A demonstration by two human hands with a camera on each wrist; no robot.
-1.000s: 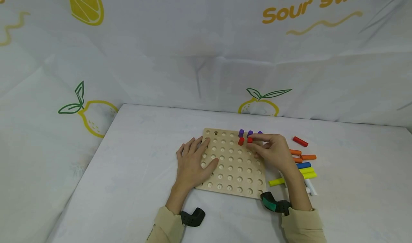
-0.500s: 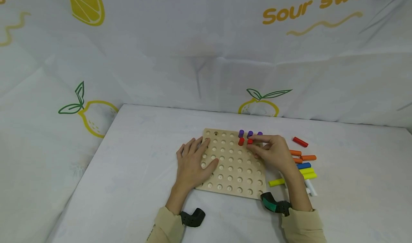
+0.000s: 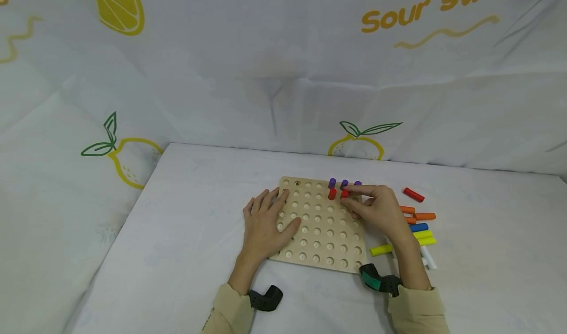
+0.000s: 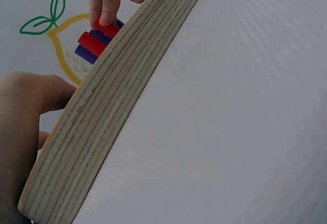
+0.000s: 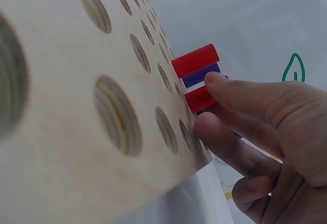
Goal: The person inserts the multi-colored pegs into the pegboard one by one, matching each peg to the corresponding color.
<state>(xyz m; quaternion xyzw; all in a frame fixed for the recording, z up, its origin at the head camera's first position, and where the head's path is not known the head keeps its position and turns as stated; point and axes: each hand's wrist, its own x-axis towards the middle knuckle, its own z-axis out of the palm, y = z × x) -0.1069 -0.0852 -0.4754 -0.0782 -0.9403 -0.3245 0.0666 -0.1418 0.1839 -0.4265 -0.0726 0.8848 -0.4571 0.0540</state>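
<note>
A square wooden pegboard [image 3: 317,226] with rows of round holes lies on the table. My left hand [image 3: 265,228] rests on its left side, fingers spread and thumb over the surface. Near the far right corner, my right hand [image 3: 376,210] pinches a red peg [image 5: 199,99] between thumb and finger. That peg stands at a hole in the second row; its lower end against the board is partly hidden. Beside it another red peg [image 3: 332,194] stands upright. Behind them is a row of purple pegs [image 3: 332,182], the rightmost partly covered by the right hand.
Loose pegs lie right of the board: a red peg [image 3: 414,195], several orange pegs [image 3: 424,216], a blue peg [image 3: 418,227], yellow pegs [image 3: 381,250] and white pegs [image 3: 427,257]. The right forearm covers part of them. A white cloth with lemon prints hangs behind the table.
The pinched red peg's top has dipped very slightly since the earliest frame. Both hands and the board otherwise keep their places.
</note>
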